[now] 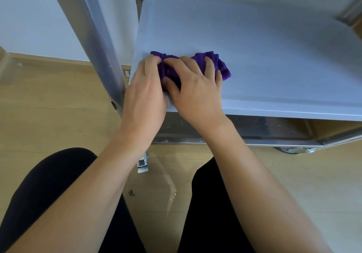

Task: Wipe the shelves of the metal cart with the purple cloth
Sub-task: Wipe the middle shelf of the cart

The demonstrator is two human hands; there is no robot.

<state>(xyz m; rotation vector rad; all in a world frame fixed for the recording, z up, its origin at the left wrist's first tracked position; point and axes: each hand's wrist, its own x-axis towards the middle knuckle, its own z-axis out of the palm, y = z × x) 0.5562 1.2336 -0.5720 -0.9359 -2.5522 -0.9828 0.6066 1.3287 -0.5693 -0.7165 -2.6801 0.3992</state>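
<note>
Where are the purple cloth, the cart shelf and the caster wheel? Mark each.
purple cloth point(225, 70): head view, bunched right end.
cart shelf point(254, 47): head view, bare top surface.
caster wheel point(291, 150): head view, visible lower rim.

floor point(49, 115): light wood-look planks, fills the lower and left part of the view
wall point(29, 17): plain white, upper left
skirting point(49, 58): tan strip where wall meets floor
dark mark point(130, 193): small smudge on floor, between the knees
trousers point(45, 184): black, both knees at the bottom edge
shiny patch point(172, 198): glare on floor, just right of the mark
</note>
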